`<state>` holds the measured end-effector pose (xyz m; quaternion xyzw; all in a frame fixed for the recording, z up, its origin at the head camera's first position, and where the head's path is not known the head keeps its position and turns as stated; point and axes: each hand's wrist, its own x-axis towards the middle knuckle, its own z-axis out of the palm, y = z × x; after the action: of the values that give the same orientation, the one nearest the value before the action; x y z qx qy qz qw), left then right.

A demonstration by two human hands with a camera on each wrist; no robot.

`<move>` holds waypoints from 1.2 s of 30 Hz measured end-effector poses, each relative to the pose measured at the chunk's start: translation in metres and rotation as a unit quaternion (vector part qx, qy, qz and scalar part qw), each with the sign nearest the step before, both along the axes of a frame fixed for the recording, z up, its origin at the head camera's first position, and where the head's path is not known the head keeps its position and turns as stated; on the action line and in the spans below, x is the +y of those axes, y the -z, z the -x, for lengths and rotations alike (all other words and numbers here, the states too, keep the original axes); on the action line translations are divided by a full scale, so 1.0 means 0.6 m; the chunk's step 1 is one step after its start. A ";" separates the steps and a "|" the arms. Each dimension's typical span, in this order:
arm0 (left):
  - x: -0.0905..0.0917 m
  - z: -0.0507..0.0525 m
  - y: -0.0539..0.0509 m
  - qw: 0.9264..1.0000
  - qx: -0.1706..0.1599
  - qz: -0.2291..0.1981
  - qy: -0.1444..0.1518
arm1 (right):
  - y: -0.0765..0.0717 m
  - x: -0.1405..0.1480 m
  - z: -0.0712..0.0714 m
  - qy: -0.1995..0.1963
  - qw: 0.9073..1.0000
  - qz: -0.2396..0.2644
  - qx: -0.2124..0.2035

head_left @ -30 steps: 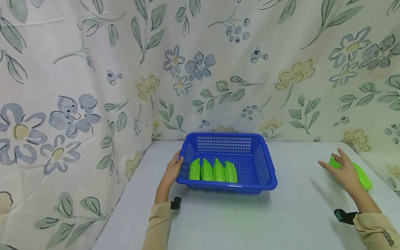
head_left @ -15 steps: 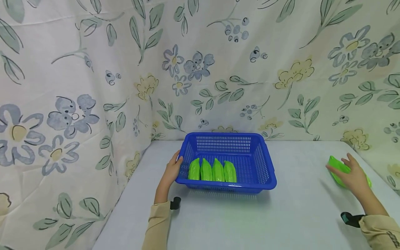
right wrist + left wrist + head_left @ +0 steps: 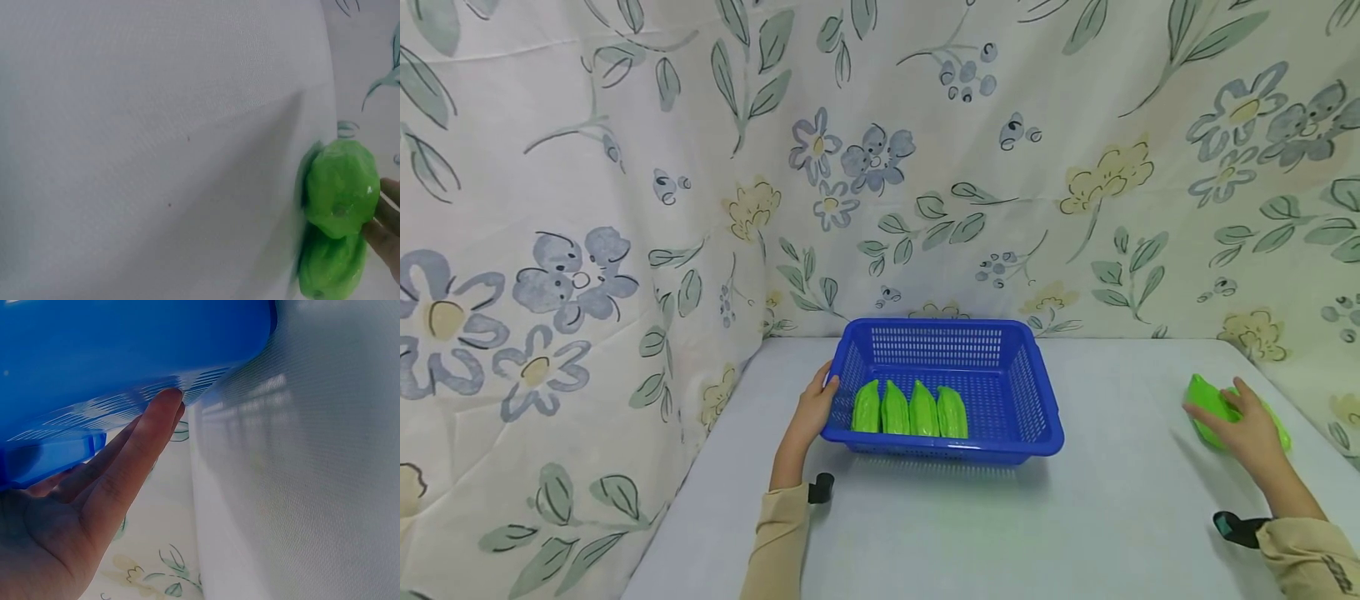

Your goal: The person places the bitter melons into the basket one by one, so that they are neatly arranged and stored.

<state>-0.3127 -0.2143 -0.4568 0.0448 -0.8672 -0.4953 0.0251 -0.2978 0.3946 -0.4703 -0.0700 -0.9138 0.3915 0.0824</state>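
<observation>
My left hand (image 3: 813, 406) holds the left side of a blue plastic basket (image 3: 940, 447). In the left wrist view its fingers (image 3: 134, 459) lie along the basket's outer wall. Several glossy bright-green ridged vegetables, like bitter melons (image 3: 895, 410), stand in a row in the basket's left half. At the far right of the table, my right hand (image 3: 1247, 423) is over two more, its thumb and fingers spread. In the right wrist view the fingertips (image 3: 389, 187) are at the upper green vegetable (image 3: 342, 181), seemingly touching it; the other green vegetable (image 3: 331, 269) lies beside it.
The white table (image 3: 940, 533) stretches between the basket and my right hand. A floral curtain (image 3: 955, 167) hangs behind the table and along its left side. Each forearm wears a black wrist strap with a camera (image 3: 1238, 530).
My right hand has shifted right and downward onto the green vegetables at the table's right. The left hand and the basket have stayed in place.
</observation>
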 end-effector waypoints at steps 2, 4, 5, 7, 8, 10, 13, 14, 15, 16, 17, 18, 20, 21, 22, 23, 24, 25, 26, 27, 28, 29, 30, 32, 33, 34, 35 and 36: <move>0.000 -0.001 0.000 1.000 0.001 0.001 0.000 | 0.002 0.000 0.001 0.001 1.000 0.003 0.000; -0.001 0.000 0.000 1.000 0.001 0.004 -0.001 | 0.003 -0.001 0.002 0.003 1.000 0.009 -0.005; -0.001 0.000 0.000 1.000 0.001 0.005 -0.001 | 0.003 -0.001 0.002 0.002 1.000 0.015 -0.006; -0.001 0.000 0.000 1.000 0.002 0.007 -0.002 | 0.003 -0.002 0.002 0.002 1.000 0.024 -0.010; -0.001 0.000 0.000 1.000 0.004 0.008 -0.002 | 0.003 -0.003 0.003 0.002 1.000 0.027 -0.013; -0.001 -0.002 -0.001 1.000 0.007 0.009 -0.003 | 0.001 -0.004 0.003 0.001 0.999 0.034 -0.018; 0.000 -0.004 -0.002 1.000 0.012 0.010 -0.004 | -0.001 -0.005 0.005 0.003 0.999 0.040 -0.024; 0.000 -0.004 -0.002 1.000 0.013 0.010 -0.004 | -0.001 -0.006 0.005 0.006 0.999 0.043 -0.025; 0.000 -0.004 -0.002 1.000 0.014 0.011 -0.005 | 0.000 -0.006 0.006 0.007 0.999 0.045 -0.026; -0.001 -0.004 -0.002 1.000 0.014 0.011 -0.005 | 0.000 -0.006 0.007 0.007 0.998 0.048 -0.025; -0.001 -0.004 -0.001 1.000 0.014 0.011 -0.005 | 0.001 -0.006 0.007 0.010 0.998 0.052 -0.026; -0.001 -0.004 -0.001 1.000 0.014 0.010 -0.005 | 0.002 -0.007 0.007 0.013 0.998 0.054 -0.027; -0.001 -0.004 0.000 1.000 0.014 0.006 -0.004 | 0.004 -0.008 0.008 0.018 0.998 0.060 -0.030; -0.001 -0.003 0.000 1.000 0.014 0.006 -0.002 | 0.005 -0.008 0.008 0.020 0.997 0.062 -0.032; -0.001 -0.003 0.000 1.000 0.013 0.005 -0.002 | 0.007 -0.009 0.008 0.022 0.997 0.065 -0.034; -0.001 -0.003 0.000 1.000 0.012 0.005 -0.001 | 0.008 -0.009 0.008 0.026 0.997 0.067 -0.038; -0.001 -0.003 0.000 1.000 0.012 0.004 0.000 | 0.009 -0.010 0.009 0.028 0.997 0.068 -0.039; 0.000 -0.003 -0.001 1.000 0.012 0.004 0.000 | 0.010 -0.010 0.009 0.029 0.996 0.068 -0.040; 0.000 -0.003 -0.001 1.000 0.011 0.004 0.000 | 0.010 -0.010 0.010 0.029 0.996 0.069 -0.041; 0.000 -0.003 -0.002 1.000 0.011 0.004 0.000 | 0.011 -0.010 0.011 0.030 0.996 0.069 -0.042; 0.000 -0.003 -0.002 1.000 0.010 0.004 -0.001 | 0.012 -0.011 0.011 0.030 0.996 0.070 -0.042; 0.000 -0.003 -0.003 1.000 0.010 0.005 -0.001 | 0.012 -0.011 0.012 0.031 0.996 0.072 -0.043; 0.000 -0.003 -0.003 1.000 0.009 0.005 -0.001 | 0.013 -0.012 0.012 0.031 0.996 0.072 -0.044; 0.000 -0.004 -0.003 1.000 0.009 0.005 -0.002 | 0.014 -0.013 0.013 0.030 0.996 0.071 -0.046; 0.000 -0.004 -0.003 1.000 0.009 0.005 -0.002 | 0.015 -0.014 0.013 0.031 0.996 0.071 -0.046; 0.000 -0.004 -0.003 1.000 0.009 0.004 -0.002 | 0.015 -0.015 0.013 0.030 0.996 0.070 -0.046; 0.001 -0.004 -0.003 1.000 0.010 0.004 -0.002 | 0.015 -0.016 0.013 0.031 0.996 0.068 -0.047; 0.001 -0.004 -0.002 1.000 0.011 0.004 -0.002 | 0.016 -0.017 0.013 0.031 0.996 0.066 -0.048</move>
<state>-0.3102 -0.2138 -0.4553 0.0409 -0.8688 -0.4922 0.0359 -0.3054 0.3844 -0.4799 -0.1220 -0.8862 0.4447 0.0460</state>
